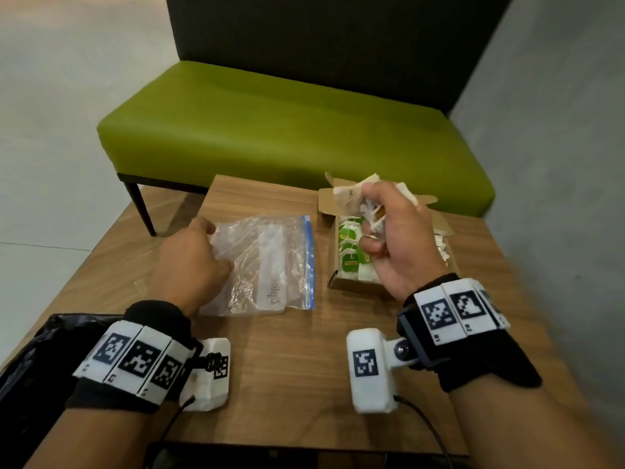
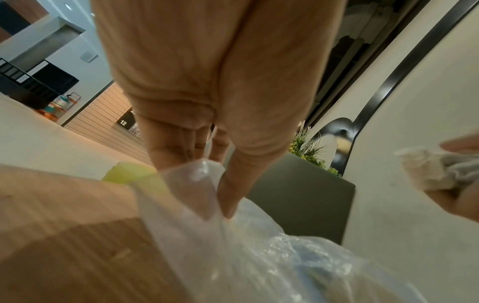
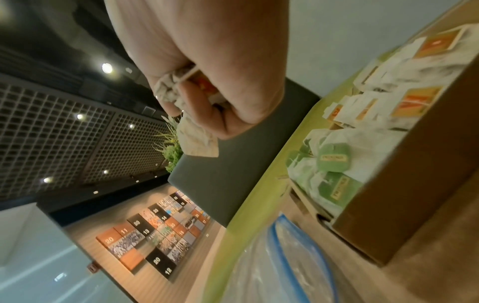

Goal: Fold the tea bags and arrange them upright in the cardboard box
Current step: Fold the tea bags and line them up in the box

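Item: green bench (image 1: 291,130), the largest thing I see, with a dark upright back, standing beyond both my hands on the far side of the table.

Item: wooden table (image 1: 294,367), under both hands; its bare wood lies between my wrists.

Item: black plastic sheet (image 1: 30,360), at the table's left edge, under my left forearm.

Item: clear zip bag (image 1: 267,265), crumpled, with a blue seal strip along its right edge. It lies flat on the table between my two hands. My left hand (image 1: 192,262) pinches its left end; in the left wrist view the thumb (image 2: 233,184) and fingers close on a bunched fold of the plastic. The bag appears empty, though its creases blur the inside.

Item: cardboard box (image 1: 351,284), flaps open, directly beneath my right hand and just right of the bag's blue strip. Inside, tea bags with green tags (image 1: 350,252) fill the near-left part. In the right wrist view, more with orange tags (image 3: 414,98) sit in the part further along. They are packed close; whether all stand upright I cannot tell.

Item: bundle of tea bags (image 1: 370,211), white paper and strings with at least one orange tag, clenched in my right hand (image 1: 399,242). The fist is held above the box, clear of its contents. Paper corners stick out past the fingers at the far side. I cannot count the bags in the bundle.
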`<action>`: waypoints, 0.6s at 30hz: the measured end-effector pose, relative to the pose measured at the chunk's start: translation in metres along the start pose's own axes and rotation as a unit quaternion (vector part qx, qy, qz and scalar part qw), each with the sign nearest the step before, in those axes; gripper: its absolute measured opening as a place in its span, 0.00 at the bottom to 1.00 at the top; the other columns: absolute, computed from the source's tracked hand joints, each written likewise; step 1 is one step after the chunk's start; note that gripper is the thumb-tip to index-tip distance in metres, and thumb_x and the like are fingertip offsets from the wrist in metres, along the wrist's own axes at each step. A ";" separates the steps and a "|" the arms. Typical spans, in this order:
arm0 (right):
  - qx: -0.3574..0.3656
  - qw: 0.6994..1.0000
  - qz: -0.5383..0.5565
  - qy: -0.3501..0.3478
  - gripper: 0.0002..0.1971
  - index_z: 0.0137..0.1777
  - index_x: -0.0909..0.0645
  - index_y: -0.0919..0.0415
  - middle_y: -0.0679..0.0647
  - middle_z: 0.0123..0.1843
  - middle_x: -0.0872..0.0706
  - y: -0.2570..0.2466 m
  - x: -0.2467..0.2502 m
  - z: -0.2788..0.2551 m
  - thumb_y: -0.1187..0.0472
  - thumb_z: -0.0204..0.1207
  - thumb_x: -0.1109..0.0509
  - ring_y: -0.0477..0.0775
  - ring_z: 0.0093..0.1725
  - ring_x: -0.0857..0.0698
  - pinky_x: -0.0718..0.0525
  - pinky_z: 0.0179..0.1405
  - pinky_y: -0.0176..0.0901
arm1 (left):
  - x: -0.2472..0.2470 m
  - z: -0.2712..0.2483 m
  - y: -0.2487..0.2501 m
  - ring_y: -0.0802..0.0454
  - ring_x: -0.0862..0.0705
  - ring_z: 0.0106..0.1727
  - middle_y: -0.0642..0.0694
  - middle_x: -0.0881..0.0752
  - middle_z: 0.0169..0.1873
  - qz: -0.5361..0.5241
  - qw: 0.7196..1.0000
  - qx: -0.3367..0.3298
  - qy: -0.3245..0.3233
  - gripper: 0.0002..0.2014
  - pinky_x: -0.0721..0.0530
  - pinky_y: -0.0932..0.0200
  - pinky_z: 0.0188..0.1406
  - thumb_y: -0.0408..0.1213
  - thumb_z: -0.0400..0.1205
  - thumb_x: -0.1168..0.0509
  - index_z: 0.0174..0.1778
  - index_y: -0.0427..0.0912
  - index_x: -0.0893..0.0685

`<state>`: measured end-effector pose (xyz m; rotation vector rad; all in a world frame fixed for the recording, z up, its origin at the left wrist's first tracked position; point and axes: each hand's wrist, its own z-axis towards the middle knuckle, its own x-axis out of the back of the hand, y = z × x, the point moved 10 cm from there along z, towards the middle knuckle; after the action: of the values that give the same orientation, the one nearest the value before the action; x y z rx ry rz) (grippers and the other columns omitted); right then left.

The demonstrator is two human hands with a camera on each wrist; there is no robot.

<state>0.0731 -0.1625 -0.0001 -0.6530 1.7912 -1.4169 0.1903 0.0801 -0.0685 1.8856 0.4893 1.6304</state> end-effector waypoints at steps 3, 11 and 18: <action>0.015 0.998 0.053 -0.037 0.08 0.41 0.24 0.57 0.53 0.37 0.19 -0.021 -0.001 -0.001 0.64 0.83 0.33 0.43 0.24 0.31 0.37 0.14 0.31 | 0.002 -0.002 0.005 0.40 0.13 0.51 0.42 0.16 0.52 0.030 1.000 -0.003 0.000 0.28 0.14 0.41 0.56 0.39 0.78 0.25 0.73 0.41 0.27; -0.019 0.993 0.075 -0.093 0.08 0.42 0.25 0.56 0.52 0.38 0.21 -0.029 0.003 -0.004 0.61 0.84 0.33 0.42 0.25 0.29 0.36 0.14 0.30 | 0.043 -0.026 0.099 0.52 0.16 0.50 0.49 0.14 0.53 -0.010 0.982 -0.158 0.103 0.20 0.22 0.55 0.47 0.56 0.83 0.36 0.61 0.45 0.16; -0.060 0.989 0.113 -0.080 0.09 0.41 0.22 0.57 0.51 0.34 0.20 -0.006 0.036 -0.005 0.60 0.84 0.33 0.42 0.24 0.28 0.35 0.15 0.30 | -0.032 -0.047 0.199 0.62 0.11 0.43 0.56 0.11 0.46 -0.178 0.945 -0.225 -0.160 0.22 0.10 0.58 0.39 0.62 0.68 0.32 0.58 0.62 0.16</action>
<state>0.0479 -0.1890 -0.0022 -0.5866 1.7714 -1.0817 0.1182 -0.0816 0.0395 1.5634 0.2690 1.0631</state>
